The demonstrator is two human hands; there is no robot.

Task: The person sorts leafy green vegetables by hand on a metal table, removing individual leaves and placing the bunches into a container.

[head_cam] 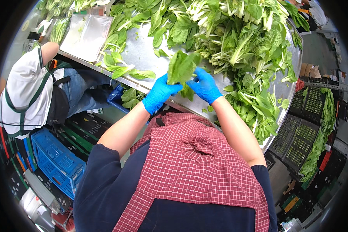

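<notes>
My left hand, in a blue glove, holds a leafy green vegetable above the front edge of a metal table. Its broad leaves stand up between my hands, slightly blurred. My right hand, gloved the same way, is at the right side of the leaves with thumb and fingers curled; whether it grips a leaf is hidden. Loose leaves lie on the metal to the left. Beyond my right hand rises a large heap of leafy greens with pale stems, and more greens spread down the table's right side.
Clear plastic bags lie stacked at the table's left. A person in a white top stands close on that side. Below are a blue plastic crate and a blue container with leaves. Black crates of greens stand at right.
</notes>
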